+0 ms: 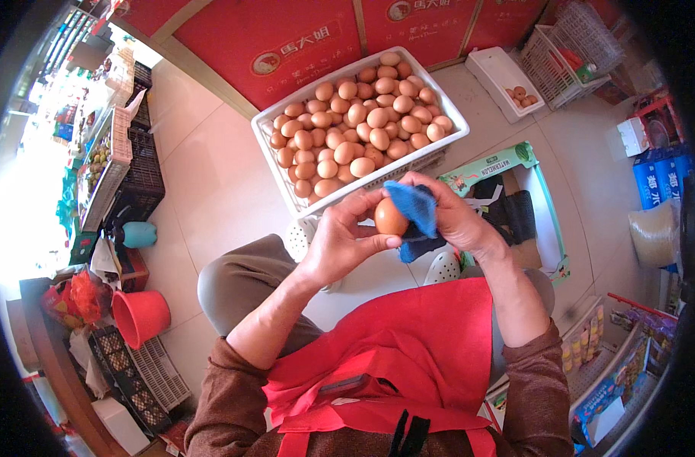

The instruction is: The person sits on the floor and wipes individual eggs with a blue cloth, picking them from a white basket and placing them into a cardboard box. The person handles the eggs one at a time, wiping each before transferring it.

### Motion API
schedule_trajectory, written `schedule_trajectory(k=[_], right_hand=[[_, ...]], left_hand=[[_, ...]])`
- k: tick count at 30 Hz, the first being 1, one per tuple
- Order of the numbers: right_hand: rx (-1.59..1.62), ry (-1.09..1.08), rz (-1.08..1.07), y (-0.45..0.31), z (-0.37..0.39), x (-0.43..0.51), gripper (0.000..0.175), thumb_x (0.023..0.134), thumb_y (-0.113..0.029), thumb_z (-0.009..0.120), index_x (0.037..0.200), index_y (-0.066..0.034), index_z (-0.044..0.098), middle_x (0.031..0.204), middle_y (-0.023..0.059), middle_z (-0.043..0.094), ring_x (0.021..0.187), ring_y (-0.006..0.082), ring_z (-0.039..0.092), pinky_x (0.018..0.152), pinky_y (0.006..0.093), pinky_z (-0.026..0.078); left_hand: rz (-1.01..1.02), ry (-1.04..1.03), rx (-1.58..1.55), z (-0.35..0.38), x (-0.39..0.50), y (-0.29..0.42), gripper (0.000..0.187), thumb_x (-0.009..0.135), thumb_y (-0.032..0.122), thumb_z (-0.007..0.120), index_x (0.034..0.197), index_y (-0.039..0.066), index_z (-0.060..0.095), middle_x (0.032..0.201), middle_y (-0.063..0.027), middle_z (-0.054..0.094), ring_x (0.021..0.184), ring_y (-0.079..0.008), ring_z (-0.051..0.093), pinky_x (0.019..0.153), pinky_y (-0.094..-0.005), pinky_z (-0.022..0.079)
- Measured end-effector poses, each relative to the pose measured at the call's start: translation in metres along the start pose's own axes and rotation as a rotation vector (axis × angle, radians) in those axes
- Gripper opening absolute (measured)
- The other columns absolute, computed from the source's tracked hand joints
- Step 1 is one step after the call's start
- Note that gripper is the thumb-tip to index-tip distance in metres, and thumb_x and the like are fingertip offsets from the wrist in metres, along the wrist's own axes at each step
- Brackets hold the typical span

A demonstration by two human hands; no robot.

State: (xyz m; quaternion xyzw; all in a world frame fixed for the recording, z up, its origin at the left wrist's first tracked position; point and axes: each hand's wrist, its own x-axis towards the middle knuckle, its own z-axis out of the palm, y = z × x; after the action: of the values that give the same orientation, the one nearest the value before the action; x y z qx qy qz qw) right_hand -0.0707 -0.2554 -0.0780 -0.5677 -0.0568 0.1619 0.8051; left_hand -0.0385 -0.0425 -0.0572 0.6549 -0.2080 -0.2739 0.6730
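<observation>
Between the thumb and fingers of my left hand [347, 234] is a brown egg [390, 217], held above my lap. My right hand [459, 220] grips a blue cloth [413, 208], which lies against the egg's right side. A darker fold of the cloth hangs below the egg. Just beyond both hands, a white plastic crate [359, 186] full of loose brown eggs [356, 114] stands tilted across my view. Part of its near rim is hidden behind my fingers.
A green-edged watermelon carton [490, 165] with dark material inside sits to the right. Behind it is a white foam box [499, 74] holding several eggs. Red printed panels [267, 63] rise behind the crate. To the left are a red bucket [141, 317] and black crates [145, 177].
</observation>
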Motion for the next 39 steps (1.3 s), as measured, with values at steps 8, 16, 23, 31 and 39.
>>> schedule_trajectory(k=[8, 16, 23, 31, 39], right_hand=[[-0.315, 0.089, -0.038, 0.01, 0.009, 0.007, 0.029, 0.095, -0.03, 0.069, 0.108, -0.0066, 0.056, 0.094, 0.0002, 0.06, 0.085, 0.0098, 0.056, 0.078, 0.026, 0.048], [-0.063, 0.439, 0.022, 0.038, 0.023, 0.004, 0.03, 0.107, -0.028, 0.05, 0.124, -0.0048, 0.06, 0.099, 0.0025, 0.066, 0.09, 0.0117, 0.061, 0.081, 0.0289, 0.053], [0.318, 0.524, -0.069, 0.069, 0.04, 0.008, 0.045, 0.107, -0.041, 0.049, 0.139, -0.0096, 0.048, 0.114, 0.0023, 0.062, 0.095, 0.0086, 0.062, 0.076, 0.0239, 0.055], [0.327, 0.342, 0.021, 0.067, 0.034, -0.001, 0.054, 0.103, -0.047, 0.053, 0.141, -0.0092, 0.046, 0.119, 0.0036, 0.06, 0.097, 0.0107, 0.062, 0.075, 0.0258, 0.054], [0.724, 0.046, 0.149, 0.062, 0.01, -0.001, 0.053, 0.103, -0.047, 0.052, 0.14, -0.0086, 0.05, 0.132, 0.0077, 0.062, 0.116, 0.0191, 0.064, 0.096, 0.0346, 0.057]], left_hand=[[0.134, 0.031, 0.487, 0.005, -0.002, 0.0, 0.049, 0.078, 0.001, 0.083, 0.121, -0.007, 0.061, 0.108, -0.0121, 0.06, 0.098, -0.0216, 0.069, 0.085, -0.0342, 0.061], [-0.027, 0.051, -0.261, 0.006, 0.006, -0.019, 0.068, 0.082, 0.012, 0.085, 0.14, 0.001, 0.051, 0.118, -0.005, 0.063, 0.111, -0.0128, 0.06, 0.096, -0.0296, 0.053], [0.178, 0.206, 0.005, 0.017, 0.011, -0.033, 0.064, 0.078, 0.008, 0.086, 0.135, 0.006, 0.057, 0.117, -0.0042, 0.062, 0.103, -0.0134, 0.06, 0.092, -0.0304, 0.051], [0.261, 0.249, 0.615, 0.013, 0.014, -0.022, 0.064, 0.07, 0.005, 0.084, 0.128, 0.009, 0.058, 0.122, -0.014, 0.056, 0.116, -0.0335, 0.052, 0.107, -0.0418, 0.039], [-0.04, -0.175, -0.23, -0.007, 0.017, -0.018, 0.054, 0.103, 0.029, 0.059, 0.15, 0.009, 0.04, 0.14, -0.0042, 0.048, 0.13, -0.0149, 0.045, 0.112, -0.0323, 0.035]])
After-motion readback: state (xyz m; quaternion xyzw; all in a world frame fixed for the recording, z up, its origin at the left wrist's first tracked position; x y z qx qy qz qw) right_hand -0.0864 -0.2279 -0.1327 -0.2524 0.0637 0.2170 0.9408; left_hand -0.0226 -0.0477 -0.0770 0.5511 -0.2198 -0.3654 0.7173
